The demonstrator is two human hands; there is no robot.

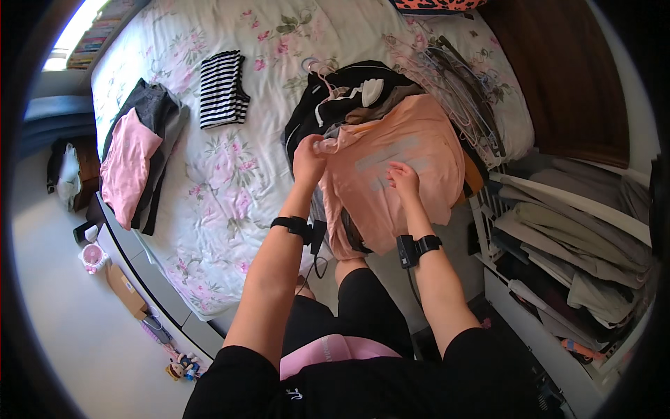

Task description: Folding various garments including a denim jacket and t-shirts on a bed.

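Observation:
A peach-coloured shirt (387, 173) with a pale print lies spread over a pile of clothes at the bed's near right side, its lower part hanging past the edge. My left hand (310, 160) pinches the shirt's upper left part. Over the print is my right hand (403, 178), fingers loosely curled and a little apart, with nothing seen in them; whether it touches the cloth is unclear. Beneath and behind the shirt are black garments (356, 78) with white trim. Pink hangers (324, 73) poke out at the top of this pile.
Many loose hangers (466, 94) lie heaped right of the pile. A folded striped garment (224, 89) and a stack topped by a pink shirt (131, 167) rest on the floral bedsheet (225, 173). At right stands a rack of hanging trousers (565, 230) beside a dark wooden headboard (565, 78).

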